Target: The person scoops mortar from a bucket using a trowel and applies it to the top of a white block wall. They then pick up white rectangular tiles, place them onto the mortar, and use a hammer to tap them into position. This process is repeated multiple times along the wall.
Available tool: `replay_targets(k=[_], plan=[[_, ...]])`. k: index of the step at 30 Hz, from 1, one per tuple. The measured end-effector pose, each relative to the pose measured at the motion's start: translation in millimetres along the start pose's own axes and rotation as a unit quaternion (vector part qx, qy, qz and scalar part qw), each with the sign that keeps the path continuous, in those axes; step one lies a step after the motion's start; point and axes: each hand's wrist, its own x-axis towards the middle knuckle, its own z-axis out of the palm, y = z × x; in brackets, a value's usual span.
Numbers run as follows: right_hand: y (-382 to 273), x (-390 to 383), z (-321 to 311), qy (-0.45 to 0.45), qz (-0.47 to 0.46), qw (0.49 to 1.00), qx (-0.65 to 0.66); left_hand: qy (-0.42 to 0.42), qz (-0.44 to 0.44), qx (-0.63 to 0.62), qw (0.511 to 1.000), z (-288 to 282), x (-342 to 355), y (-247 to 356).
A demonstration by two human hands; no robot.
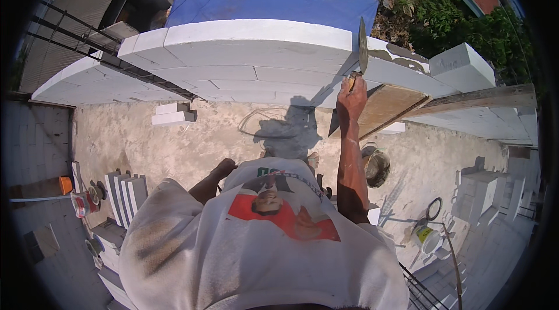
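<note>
Right hand: your right hand is up right of the frame's centre, fingers wrapped tight around the handle of the trowel.
Trowel: its grey blade stands on edge, pointing up-frame, against the end of the top white block of the wall.
Mortar: grey mortar lies spread on the lower course just right of the blade.
Left hand: your left hand sits at centre frame by your white shirt, holding nothing you can make out; whether it is curled or spread, you cannot tell.
Nearby: a loose white block rests at upper right; a bucket stands on the floor beside your right forearm.
</note>
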Motion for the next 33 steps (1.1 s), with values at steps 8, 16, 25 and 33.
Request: replay_targets(k=[8, 16, 25, 33], plan=[[-20.1, -41.8, 6.6, -0.075, -0.086, 0.992, -0.061, 0.16, -0.057, -0.203, 0.964, -76.5, -22.0, 92.3], [-49.8, -27.4, 46.4, -0.02, -0.112, 0.988, -0.1, 0.165, -0.059, -0.175, 0.969, -61.8, -26.9, 61.3], [-89.9, -25.2, 89.9, -0.042, -0.116, 0.991, -0.047, 0.132, -0.108, -0.138, 0.976, -39.7, -60.3, 49.0], [-102.1, -101.8, 111.2, -0.255, -0.241, 0.935, -0.058, 0.08, -0.109, -0.141, 0.981, -44.5, -44.5, 59.3]])
